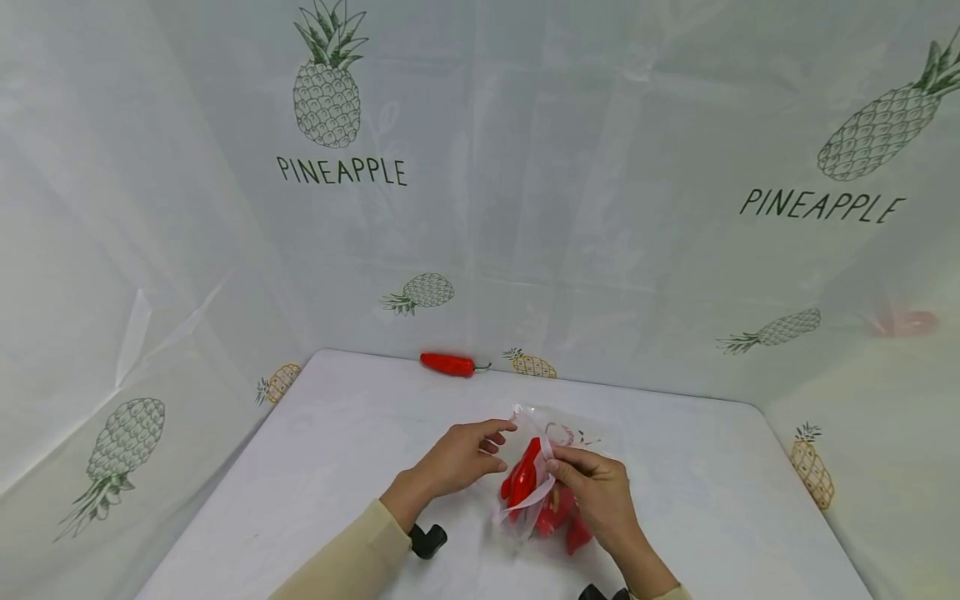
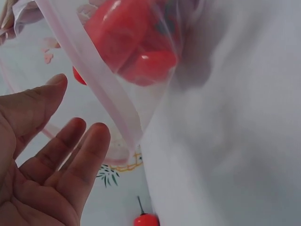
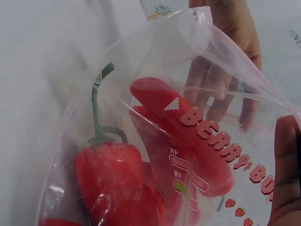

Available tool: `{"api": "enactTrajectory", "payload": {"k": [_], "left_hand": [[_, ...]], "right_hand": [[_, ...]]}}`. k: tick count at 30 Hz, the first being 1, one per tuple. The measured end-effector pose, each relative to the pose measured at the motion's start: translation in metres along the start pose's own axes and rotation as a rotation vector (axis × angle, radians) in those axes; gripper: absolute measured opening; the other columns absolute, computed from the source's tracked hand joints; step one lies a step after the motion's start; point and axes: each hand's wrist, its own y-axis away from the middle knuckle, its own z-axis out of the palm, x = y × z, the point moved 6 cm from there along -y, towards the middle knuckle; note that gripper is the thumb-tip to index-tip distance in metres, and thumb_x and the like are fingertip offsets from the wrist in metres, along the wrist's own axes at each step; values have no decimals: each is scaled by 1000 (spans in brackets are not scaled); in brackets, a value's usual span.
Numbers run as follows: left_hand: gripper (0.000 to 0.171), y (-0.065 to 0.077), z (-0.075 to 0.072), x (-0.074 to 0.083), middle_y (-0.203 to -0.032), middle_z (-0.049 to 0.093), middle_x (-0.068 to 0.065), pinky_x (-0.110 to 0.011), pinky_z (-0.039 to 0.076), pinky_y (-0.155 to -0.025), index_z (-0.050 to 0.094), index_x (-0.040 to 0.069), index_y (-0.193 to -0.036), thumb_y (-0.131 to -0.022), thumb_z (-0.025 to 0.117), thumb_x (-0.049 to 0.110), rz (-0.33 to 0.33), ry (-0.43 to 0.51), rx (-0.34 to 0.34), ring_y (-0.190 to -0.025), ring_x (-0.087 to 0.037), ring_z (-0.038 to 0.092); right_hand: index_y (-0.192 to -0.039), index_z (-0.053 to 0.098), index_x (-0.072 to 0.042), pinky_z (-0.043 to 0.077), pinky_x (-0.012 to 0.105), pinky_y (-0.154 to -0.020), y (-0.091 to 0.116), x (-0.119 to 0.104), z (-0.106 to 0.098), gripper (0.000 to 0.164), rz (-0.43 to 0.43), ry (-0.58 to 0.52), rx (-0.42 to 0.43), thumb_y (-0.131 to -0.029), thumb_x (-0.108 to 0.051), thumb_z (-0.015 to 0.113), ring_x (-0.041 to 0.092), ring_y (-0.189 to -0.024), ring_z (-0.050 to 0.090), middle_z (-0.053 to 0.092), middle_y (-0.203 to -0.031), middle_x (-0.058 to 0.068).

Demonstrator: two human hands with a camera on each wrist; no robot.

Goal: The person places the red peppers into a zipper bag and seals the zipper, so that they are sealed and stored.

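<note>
A clear zip bag with a pinkish rim and red pixel-style lettering stands over the table, its mouth parted. Several shiny red peppers with green stems lie inside it. My right hand pinches the bag's rim between thumb and fingers. On the other side of the mouth, my left hand is held with fingers spread and nothing in them, as the left wrist view shows. A single red chili pepper with a dark stem lies at the table's far edge.
The white table ends at a hanging white sheet printed with pineapples, which also rises along both sides. Black wrist-worn pieces show under the forearms.
</note>
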Motion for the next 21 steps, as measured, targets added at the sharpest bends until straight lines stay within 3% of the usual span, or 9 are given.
{"api": "enactTrajectory", "payload": {"k": [11, 21], "left_hand": [[59, -3, -1, 1, -133, 70, -9, -36, 62, -94, 59, 23, -150, -96, 80, 19, 32, -22, -21, -115, -22, 70], [49, -3, -8, 1, -129, 72, -7, -29, 61, -94, 62, 22, -147, -100, 72, 15, 74, -22, -2, -112, -14, 69]], "right_hand": [[-108, 83, -5, 63, 32, -65, -2, 1, -4, 17, -17, 84, -21, -91, -7, 80, 12, -85, 71, 81, -96, 7], [-109, 82, -2, 63, 25, -74, -2, 0, -6, 19, -36, 57, -19, -91, -7, 81, 11, -84, 73, 81, -96, 6]]}}
